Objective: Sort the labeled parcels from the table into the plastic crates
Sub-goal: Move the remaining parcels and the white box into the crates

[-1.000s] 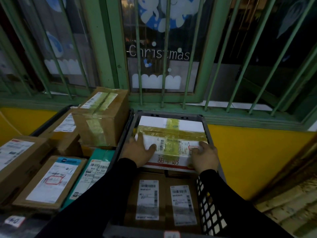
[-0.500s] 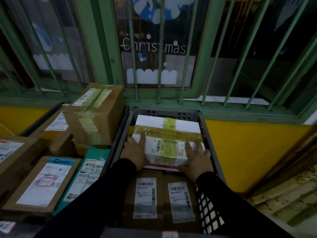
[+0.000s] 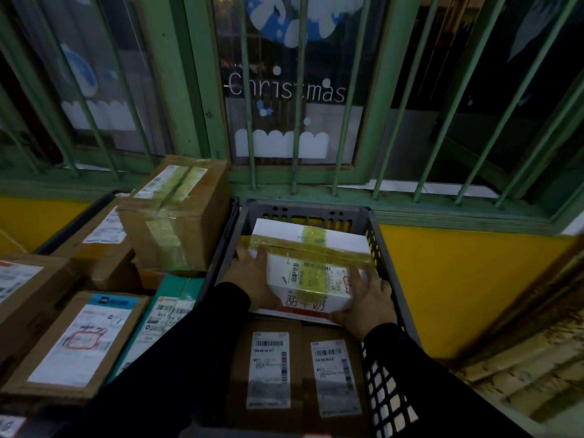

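Note:
A white parcel [image 3: 311, 263] with yellow tape, a barcode label and red characters lies in the far half of a dark plastic crate [image 3: 384, 248]. My left hand [image 3: 252, 276] holds its left side, fingers wrapped on the edge. My right hand [image 3: 366, 298] grips its near right corner with spread fingers. Two brown labeled boxes [image 3: 297, 371] lie side by side in the near half of the crate, below the white parcel.
Left of the crate are several parcels: a tall taped brown box [image 3: 177, 213], a teal box [image 3: 164, 314], and a flat brown box with a white label [image 3: 76, 339]. A green barred window [image 3: 284, 90] and yellow wall [image 3: 458, 279] stand behind.
Both hands have shifted on the white parcel: the left moved up along its left side, the right slid to the near right corner. The parcel turned slightly in the crate.

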Motion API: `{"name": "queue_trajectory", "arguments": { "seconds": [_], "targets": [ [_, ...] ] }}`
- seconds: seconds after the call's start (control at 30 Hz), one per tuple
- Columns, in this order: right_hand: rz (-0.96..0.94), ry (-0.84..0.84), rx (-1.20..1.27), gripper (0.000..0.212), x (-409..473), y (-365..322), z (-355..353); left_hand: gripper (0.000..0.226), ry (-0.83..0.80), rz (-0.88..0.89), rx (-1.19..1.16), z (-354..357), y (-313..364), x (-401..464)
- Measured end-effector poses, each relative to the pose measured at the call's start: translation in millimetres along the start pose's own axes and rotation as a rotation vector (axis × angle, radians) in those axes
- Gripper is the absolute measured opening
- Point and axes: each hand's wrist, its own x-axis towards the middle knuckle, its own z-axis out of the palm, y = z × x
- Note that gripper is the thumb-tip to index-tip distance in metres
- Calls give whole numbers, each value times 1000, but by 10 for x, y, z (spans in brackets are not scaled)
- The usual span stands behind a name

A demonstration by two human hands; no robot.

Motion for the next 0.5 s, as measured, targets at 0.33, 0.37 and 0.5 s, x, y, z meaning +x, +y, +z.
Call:
{"name": "queue_trajectory", "arguments": {
  "seconds": [0.33,0.37,0.5],
  "targets": [
    [-13,125,98,102,10,-29,-102,117,178,184,83,-562,41,-137],
    [-23,161,93,101,16,-28,-131,120,184,198,26,-620,25,-124],
    [-84,206,19,93,18,34,-225,127,97,106,-423,-632,-69,-45]
  ]
}}
